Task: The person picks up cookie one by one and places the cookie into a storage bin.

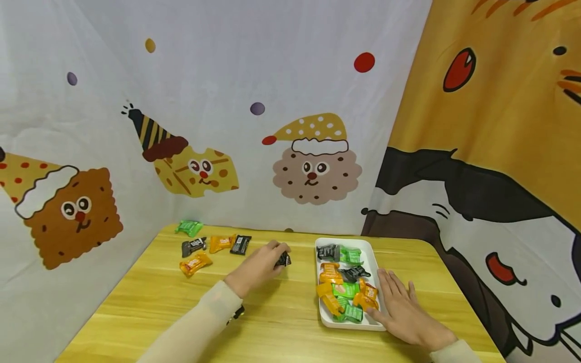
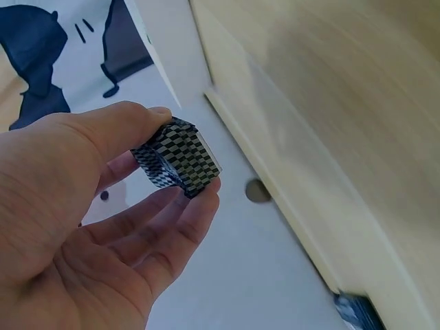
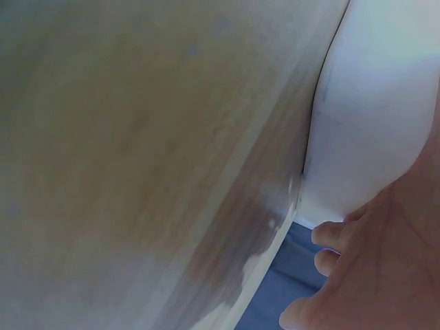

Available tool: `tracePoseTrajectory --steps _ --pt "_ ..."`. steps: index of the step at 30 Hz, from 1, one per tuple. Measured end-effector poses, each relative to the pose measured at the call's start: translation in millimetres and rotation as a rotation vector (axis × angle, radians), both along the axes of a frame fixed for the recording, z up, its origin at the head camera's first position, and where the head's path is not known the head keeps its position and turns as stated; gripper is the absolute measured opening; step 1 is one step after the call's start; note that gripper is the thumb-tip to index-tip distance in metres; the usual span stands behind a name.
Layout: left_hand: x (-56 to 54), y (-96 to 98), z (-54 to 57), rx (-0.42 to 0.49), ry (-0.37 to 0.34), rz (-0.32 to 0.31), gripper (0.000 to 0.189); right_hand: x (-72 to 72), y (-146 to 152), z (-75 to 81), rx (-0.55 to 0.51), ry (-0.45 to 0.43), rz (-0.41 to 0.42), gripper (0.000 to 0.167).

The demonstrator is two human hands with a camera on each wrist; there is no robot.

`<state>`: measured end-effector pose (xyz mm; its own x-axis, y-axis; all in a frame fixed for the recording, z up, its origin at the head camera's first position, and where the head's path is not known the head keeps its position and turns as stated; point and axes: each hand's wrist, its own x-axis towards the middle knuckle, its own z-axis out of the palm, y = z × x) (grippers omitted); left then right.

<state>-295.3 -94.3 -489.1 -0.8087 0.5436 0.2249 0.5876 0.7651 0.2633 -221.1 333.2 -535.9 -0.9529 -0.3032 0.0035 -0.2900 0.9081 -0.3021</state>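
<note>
My left hand [image 1: 260, 267] pinches a black wrapped candy [image 2: 182, 157] between thumb and fingertips, above the table to the left of the tray. In the left wrist view the wrapper shows a checkered pattern. My right hand [image 1: 404, 307] lies against the right side of the white tray [image 1: 327, 322], fingers straight and thumb at its rim. Inside the tray are several wrapped candies: black ones [image 1: 355, 274], orange ones [image 1: 330, 273] and green ones [image 1: 351, 255]. The right wrist view shows the tray's outer wall [image 3: 371, 117] beside that hand.
Several more wrapped candies lie at the table's back left: a green one [image 1: 188, 228], two orange ones [image 1: 195, 263] and two black ones [image 1: 240, 244]. Behind the wooden table [image 1: 272, 333] hangs a cartoon-printed curtain [image 1: 204, 60].
</note>
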Motion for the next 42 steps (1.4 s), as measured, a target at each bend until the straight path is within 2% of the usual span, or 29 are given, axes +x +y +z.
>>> tracePoseTrajectory --steps 6,13,26,37,42 --pt "-1.8 25.8 4.6 -0.004 0.026 -0.058 0.043 0.7 0.6 0.4 -0.028 -0.007 0.008 0.112" --pt "-6.2 53.7 10.0 -0.023 0.069 -0.091 0.043 -0.4 2.2 -4.3 -0.039 -0.014 0.007 0.113" --pt "-16.9 111.4 17.9 -0.159 0.003 -0.099 0.046 -3.5 4.2 -7.3 -0.037 -0.031 0.010 0.114" --pt "-22.9 157.9 28.5 -0.265 0.048 -0.146 0.043 -3.3 5.4 -6.7 -0.030 -0.024 0.007 0.113" --pt "-22.7 173.5 31.1 -0.286 0.006 -0.132 0.043 -3.5 5.0 -7.7 -0.041 -0.010 0.012 0.113"
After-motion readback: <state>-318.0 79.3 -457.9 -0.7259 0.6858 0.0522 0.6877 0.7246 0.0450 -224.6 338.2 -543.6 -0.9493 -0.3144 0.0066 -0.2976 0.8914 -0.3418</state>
